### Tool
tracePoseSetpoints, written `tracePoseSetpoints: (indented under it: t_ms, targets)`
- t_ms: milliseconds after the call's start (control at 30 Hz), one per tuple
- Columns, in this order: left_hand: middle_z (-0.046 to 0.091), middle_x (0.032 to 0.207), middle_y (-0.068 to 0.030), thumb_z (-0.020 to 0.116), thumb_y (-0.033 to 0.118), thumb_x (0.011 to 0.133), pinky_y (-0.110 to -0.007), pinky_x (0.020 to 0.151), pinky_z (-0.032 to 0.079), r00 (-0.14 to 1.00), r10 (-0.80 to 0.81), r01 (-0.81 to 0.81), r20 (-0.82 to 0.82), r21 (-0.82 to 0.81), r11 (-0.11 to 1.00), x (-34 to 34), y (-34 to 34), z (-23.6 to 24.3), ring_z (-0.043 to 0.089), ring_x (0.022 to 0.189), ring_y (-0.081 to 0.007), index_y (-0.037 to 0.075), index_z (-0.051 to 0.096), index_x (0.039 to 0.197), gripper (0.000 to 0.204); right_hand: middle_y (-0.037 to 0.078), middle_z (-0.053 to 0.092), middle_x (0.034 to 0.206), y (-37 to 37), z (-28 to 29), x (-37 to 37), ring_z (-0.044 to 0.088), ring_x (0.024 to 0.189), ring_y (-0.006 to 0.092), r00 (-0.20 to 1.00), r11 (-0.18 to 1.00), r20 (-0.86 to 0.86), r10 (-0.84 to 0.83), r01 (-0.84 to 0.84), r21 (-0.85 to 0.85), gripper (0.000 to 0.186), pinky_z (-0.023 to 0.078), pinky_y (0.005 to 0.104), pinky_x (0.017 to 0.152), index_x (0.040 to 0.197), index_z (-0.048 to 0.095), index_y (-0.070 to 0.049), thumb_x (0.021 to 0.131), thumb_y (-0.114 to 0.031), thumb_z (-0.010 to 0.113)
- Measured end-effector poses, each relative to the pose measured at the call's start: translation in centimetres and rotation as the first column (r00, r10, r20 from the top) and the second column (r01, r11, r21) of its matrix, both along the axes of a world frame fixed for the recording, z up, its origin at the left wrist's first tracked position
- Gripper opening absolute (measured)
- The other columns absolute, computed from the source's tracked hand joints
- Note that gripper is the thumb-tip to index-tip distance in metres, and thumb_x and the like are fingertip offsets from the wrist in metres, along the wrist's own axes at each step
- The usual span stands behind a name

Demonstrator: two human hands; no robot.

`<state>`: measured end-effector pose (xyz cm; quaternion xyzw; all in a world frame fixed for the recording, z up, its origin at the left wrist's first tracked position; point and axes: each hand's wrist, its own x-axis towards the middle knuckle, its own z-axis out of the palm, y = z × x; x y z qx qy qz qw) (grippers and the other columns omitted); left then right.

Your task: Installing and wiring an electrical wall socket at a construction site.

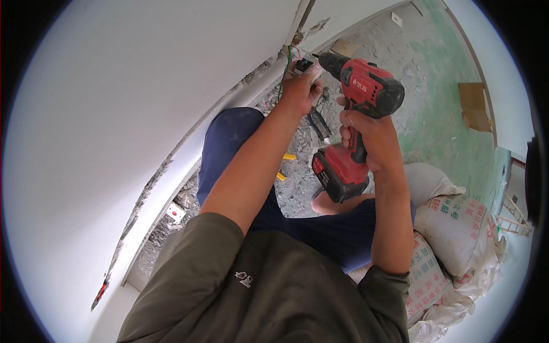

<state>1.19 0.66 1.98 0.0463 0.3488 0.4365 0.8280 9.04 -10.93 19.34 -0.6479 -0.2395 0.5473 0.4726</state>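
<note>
A red and black cordless drill (372, 86) is in my right hand (370, 130), with my fingers wrapped round its handle. Its battery pack (341, 173) hangs toward me, and the chuck points left to the wall. My left hand (301, 92) is closed on a small white and dark electrical fitting (304, 65) close to the wall. Thin wires (289, 62), one of them green, run beside that fitting. The drill's bit reaches the fitting's edge; whether the two touch, I cannot tell. My left fingertips are partly hidden behind the fitting.
A white wall (143, 103) with a rough chased groove rises on my left. Rubble covers the floor, with black-handled pliers (318, 124) and a yellow-handled tool (289, 156) on it. Filled sacks (457, 228) are stacked at right. Cardboard (473, 106) lies farther off.
</note>
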Motion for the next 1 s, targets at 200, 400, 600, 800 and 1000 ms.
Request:
tracePoseSetpoints:
  t_ms: [200,400,600,800,1000]
  targets:
    - [0.060,0.090,0.0003,0.065,0.002,0.086,-0.025,0.042,0.039,0.997,-0.021,0.026,-0.069,0.067,0.997,-0.2,0.1,-0.5,0.049,0.053,-0.0113,0.023,0.047,0.124,0.047,0.004,0.056,0.069,-0.1,-0.9,0.1,0.053,0.053,0.0124,0.999,0.999,-0.030,0.025,-0.026,-0.032,0.025,0.043,0.0278,0.047,0.102,0.061,0.003,0.077,-0.002,0.063]
    - [0.062,0.102,-0.0026,0.062,-0.001,0.087,-0.027,0.046,0.043,0.986,-0.044,0.062,-0.158,0.111,0.992,-0.2,0.3,-1.5,0.055,0.065,-0.0128,0.026,0.045,0.130,0.053,0.003,0.055,0.068,0.2,-1.9,-0.2,0.053,0.053,0.0120,0.998,0.998,-0.053,0.017,-0.020,-0.052,0.024,0.043,0.0273,0.047,0.101,0.061,0.003,0.078,-0.002,0.063]
    - [0.063,0.107,-0.0042,0.062,-0.001,0.087,-0.031,0.063,0.054,1.000,0.021,-0.018,-0.017,0.122,0.992,-0.2,0.2,-1.4,0.063,0.089,-0.0169,0.026,0.044,0.131,0.055,0.003,0.056,0.070,0.1,-2.5,-0.5,0.054,0.055,0.0123,0.998,0.998,-0.057,0.010,-0.013,-0.059,0.026,0.044,0.0271,0.049,0.104,0.059,0.002,0.080,-0.003,0.062]
    - [0.061,0.117,-0.0047,0.056,-0.005,0.088,-0.029,0.063,0.052,0.999,-0.007,0.011,-0.031,0.113,0.994,-0.4,0.5,-1.6,0.061,0.092,-0.0188,0.026,0.046,0.129,0.052,0.004,0.055,0.073,-0.1,-3.3,-2.7,0.054,0.058,0.0132,0.983,0.996,-0.164,-0.083,0.077,-0.038,0.025,0.045,0.0284,0.050,0.106,0.056,0.001,0.081,-0.004,0.060]
    - [0.057,0.100,-0.0056,0.055,-0.008,0.086,-0.028,0.055,0.045,1.000,-0.010,0.010,0.001,0.130,0.991,-0.5,0.3,-1.9,0.054,0.070,-0.0162,0.025,0.045,0.131,0.057,0.005,0.053,0.072,0.3,-3.0,-3.0,0.053,0.057,0.0140,0.956,0.989,-0.258,-0.139,0.121,-0.084,0.023,0.045,0.0291,0.050,0.104,0.054,0.000,0.081,-0.004,0.059]
